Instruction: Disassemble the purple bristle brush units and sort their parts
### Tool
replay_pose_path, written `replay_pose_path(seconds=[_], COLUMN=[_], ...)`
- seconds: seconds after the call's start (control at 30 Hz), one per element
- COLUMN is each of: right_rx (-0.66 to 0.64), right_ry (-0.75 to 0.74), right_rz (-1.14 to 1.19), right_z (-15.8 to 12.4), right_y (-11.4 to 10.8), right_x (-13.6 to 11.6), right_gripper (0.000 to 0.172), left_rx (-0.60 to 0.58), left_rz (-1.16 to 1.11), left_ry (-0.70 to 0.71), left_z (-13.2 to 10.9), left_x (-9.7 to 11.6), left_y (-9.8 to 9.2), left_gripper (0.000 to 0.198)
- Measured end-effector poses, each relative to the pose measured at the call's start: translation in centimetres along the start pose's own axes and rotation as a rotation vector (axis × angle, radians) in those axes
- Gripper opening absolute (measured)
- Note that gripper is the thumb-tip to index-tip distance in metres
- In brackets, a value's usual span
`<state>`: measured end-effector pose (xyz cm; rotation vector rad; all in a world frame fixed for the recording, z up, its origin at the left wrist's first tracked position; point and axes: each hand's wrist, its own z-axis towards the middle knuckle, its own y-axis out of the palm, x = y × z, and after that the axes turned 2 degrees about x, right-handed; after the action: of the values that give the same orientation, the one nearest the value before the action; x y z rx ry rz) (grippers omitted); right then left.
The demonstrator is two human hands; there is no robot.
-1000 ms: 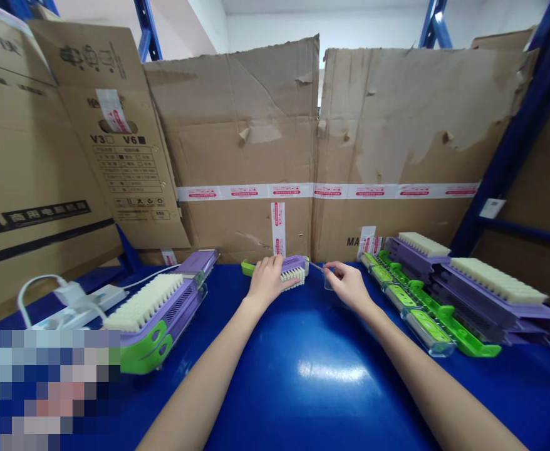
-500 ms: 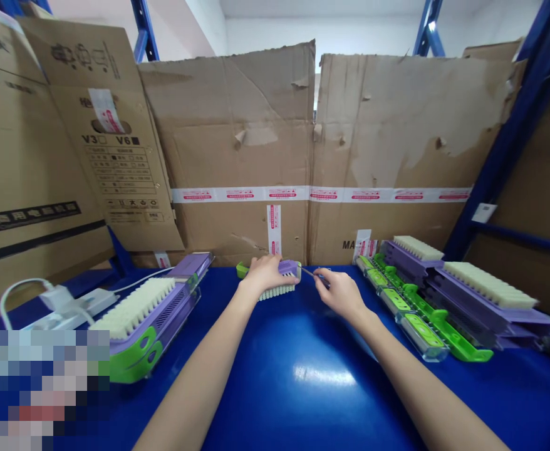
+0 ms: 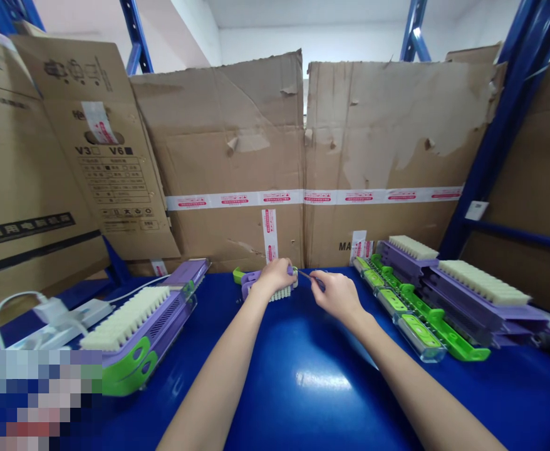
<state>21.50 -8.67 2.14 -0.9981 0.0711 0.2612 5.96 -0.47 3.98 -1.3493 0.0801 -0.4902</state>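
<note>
A purple brush head with cream bristles and a green end [image 3: 256, 288] lies on the blue table [image 3: 312, 376] at the back centre. My left hand [image 3: 275, 277] is closed over its right part, pressing it down. Just to the right, my right hand [image 3: 334, 293] pinches a thin small tool [image 3: 306, 274] whose tip points at the brush's right end.
Purple and green brush units lie at the left [image 3: 136, 329] and in a row at the right [image 3: 444, 300]. A white power strip with cable [image 3: 54, 313] sits far left. Cardboard boxes [image 3: 303, 163] wall the back; blue rack posts [image 3: 491, 144] stand right.
My left hand has turned the brush and shifted it slightly left under its grip. My right hand, first holding a clear piece apart from it, has come up to the brush's end.
</note>
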Motion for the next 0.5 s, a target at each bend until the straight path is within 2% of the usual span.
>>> replay_pose_path(seconds=[0.33, 0.5], right_rx=[-0.03, -0.051], right_ry=[0.049, 0.038], right_rz=[-0.05, -0.04], right_z=[0.27, 0.14], right_y=[-0.59, 0.06], right_x=[-0.24, -0.19], right_gripper=[0.03, 0.031], left_rx=[0.026, 0.024], left_rz=[0.028, 0.038], left_ry=[-0.008, -0.007], left_z=[-0.54, -0.43], left_x=[0.17, 0.08], left_y=[0.24, 0.31], left_gripper=[0.028, 0.029])
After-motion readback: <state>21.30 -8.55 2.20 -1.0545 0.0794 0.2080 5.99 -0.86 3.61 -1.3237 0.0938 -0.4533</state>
